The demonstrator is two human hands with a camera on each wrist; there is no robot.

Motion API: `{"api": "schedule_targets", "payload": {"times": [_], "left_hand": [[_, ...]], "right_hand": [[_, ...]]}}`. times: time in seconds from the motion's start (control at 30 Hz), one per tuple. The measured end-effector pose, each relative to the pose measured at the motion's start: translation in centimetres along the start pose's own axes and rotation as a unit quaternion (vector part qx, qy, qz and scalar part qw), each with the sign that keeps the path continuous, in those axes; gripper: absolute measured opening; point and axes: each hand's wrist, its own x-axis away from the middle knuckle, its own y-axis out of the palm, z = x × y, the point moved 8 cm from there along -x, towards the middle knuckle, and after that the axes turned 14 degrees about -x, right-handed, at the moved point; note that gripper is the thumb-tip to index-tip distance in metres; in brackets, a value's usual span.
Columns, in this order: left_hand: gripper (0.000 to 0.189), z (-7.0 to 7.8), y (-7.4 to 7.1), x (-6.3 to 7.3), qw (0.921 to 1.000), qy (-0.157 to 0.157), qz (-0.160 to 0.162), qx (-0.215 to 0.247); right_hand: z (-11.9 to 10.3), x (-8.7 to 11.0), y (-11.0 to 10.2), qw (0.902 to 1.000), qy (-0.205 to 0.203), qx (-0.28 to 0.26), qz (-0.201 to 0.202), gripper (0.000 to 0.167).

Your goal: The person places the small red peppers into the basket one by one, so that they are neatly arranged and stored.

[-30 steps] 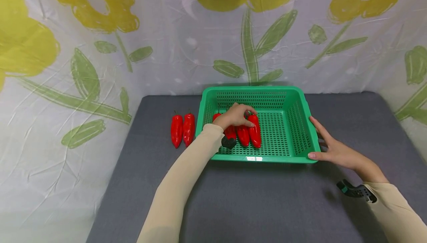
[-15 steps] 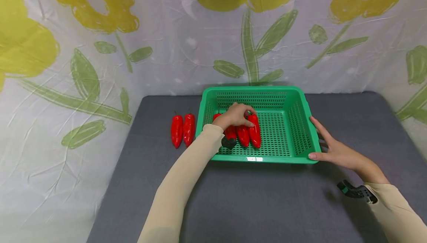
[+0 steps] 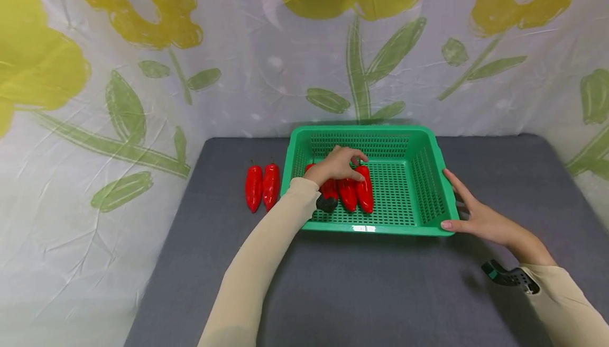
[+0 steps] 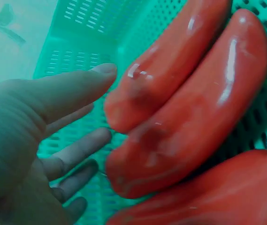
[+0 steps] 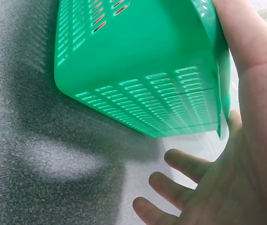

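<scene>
Inside a green plastic basket [image 3: 399,229], several glossy red peppers [image 3: 365,193] lie side by side in its left part. My left hand [image 3: 339,164] is over them with the thumb by the rightmost pepper. In the left wrist view, my thumb and fingers are spread beside the ends of two peppers [image 4: 194,108], with nothing between them. At the basket's right end is my right hand [image 3: 480,221], its thumb at the near corner and the index finger along the rim. The right wrist view has its other fingers extended, off the basket wall [image 5: 142,70].
Two more red peppers [image 3: 254,188] lie on the grey cloth-covered table [image 3: 380,289], left of the basket. A pale curtain [image 3: 257,82] with yellow flowers hangs behind the table and along the sides. A black wristband [image 3: 510,275] is on the right wrist.
Both hands and the peppers stay in place; only the head view has shifted slightly.
</scene>
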Motion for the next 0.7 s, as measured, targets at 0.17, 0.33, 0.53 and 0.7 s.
{"api": "schedule_targets", "payload": {"times": [0.17, 0.33, 0.53, 0.7], "left_hand": [[0.055, 0.6, -1.4, 1.2, 0.9996, 0.018, 0.0, 0.02], [0.058, 0.8, -4.1, 3.8, 0.9982, 0.042, 0.038, 0.021], [0.06, 0.3, -8.0, 8.7, 0.9906, 0.062, 0.115, 0.041], [0.059, -1.0, -10.0, 13.0, 0.9806, 0.059, 0.166, 0.087]], "right_hand": [[0.0, 0.1, 0.0, 1.0, 0.004, 0.003, 0.003, 0.114], [-0.1, 0.1, 0.0, 1.0, 0.005, 0.003, 0.002, 0.114], [-0.2, 0.0, -0.1, 1.0, 0.003, 0.008, 0.001, 0.113], [0.0, 0.1, 0.0, 0.9999, 0.007, 0.012, 0.0, 0.113]]}}
